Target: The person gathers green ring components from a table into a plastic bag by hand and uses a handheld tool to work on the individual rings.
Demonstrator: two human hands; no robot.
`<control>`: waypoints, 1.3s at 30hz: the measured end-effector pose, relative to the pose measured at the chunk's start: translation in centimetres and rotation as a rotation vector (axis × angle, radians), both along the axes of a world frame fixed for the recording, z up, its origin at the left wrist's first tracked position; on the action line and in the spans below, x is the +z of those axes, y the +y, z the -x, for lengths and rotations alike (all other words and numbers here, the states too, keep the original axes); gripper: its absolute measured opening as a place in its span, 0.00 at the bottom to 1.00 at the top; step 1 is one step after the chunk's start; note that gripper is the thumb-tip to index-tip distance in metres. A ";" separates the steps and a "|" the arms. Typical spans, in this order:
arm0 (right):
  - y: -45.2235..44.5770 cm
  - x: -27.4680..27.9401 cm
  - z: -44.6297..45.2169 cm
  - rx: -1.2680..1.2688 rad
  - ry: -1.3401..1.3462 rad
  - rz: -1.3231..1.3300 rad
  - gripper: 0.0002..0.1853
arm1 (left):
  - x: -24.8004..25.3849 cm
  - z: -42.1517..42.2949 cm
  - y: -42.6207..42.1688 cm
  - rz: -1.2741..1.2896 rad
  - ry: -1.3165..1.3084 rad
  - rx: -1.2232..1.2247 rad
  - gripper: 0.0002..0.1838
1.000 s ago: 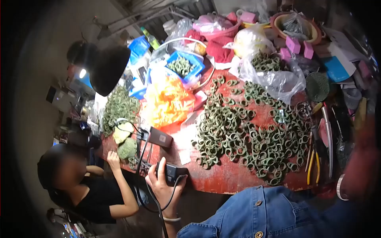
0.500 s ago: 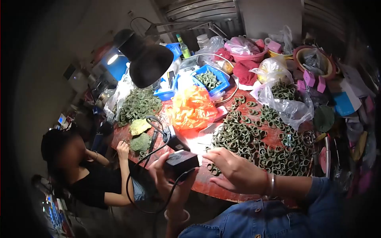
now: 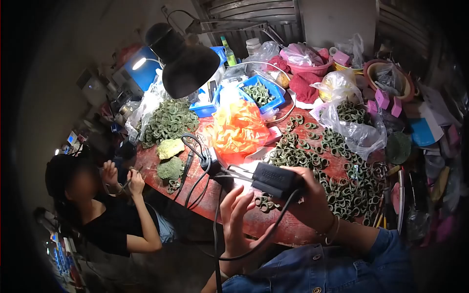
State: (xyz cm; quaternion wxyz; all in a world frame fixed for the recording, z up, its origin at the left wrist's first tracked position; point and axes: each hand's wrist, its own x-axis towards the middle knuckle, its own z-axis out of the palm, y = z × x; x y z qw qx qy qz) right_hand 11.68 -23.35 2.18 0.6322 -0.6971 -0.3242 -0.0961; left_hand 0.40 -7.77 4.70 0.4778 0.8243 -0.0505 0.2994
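Observation:
My right hand (image 3: 312,202) is wrapped round a black box-shaped power adapter (image 3: 274,179) with cords, holding it above the red table (image 3: 215,190). A black cord (image 3: 277,225) loops down from the adapter past my left hand. My left hand (image 3: 239,222) is just below and left of the adapter, its fingers spread and holding nothing I can see. A second black block with a coiled cord (image 3: 209,163) lies on the table edge beyond it. Many green ring-shaped pieces (image 3: 349,193) lie spread right of my right hand.
A black lamp (image 3: 188,68) hangs over the table. An orange plastic bag (image 3: 239,129), a blue tray (image 3: 266,100) and a heap of green rings (image 3: 168,119) stand behind. A co-worker (image 3: 105,215) sits at the left with both hands raised. Pink baskets (image 3: 308,71) line the back.
The adapter has passed from my left hand to my right hand and moved right. My left hand has let go and opened. The co-worker's other hand has come up.

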 end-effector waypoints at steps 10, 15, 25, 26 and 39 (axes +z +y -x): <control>-5.2 3.6 1.2 -0.177 -0.326 0.134 0.38 | -0.7 4.5 4.9 0.409 -0.162 0.418 0.11; -7.3 3.8 1.8 -0.159 -0.340 0.080 0.41 | 0.3 5.5 5.5 -0.041 -0.108 0.313 0.13; -9.6 7.0 0.3 -0.360 -0.723 0.098 0.34 | 1.0 5.1 4.7 0.119 -0.245 0.267 0.17; -8.7 7.8 0.7 -0.401 -0.741 0.047 0.31 | 0.9 4.9 4.4 0.114 -0.250 0.260 0.17; 1.8 17.3 -2.4 0.093 -1.430 -0.256 0.20 | 5.7 2.1 4.9 0.094 0.052 0.410 0.25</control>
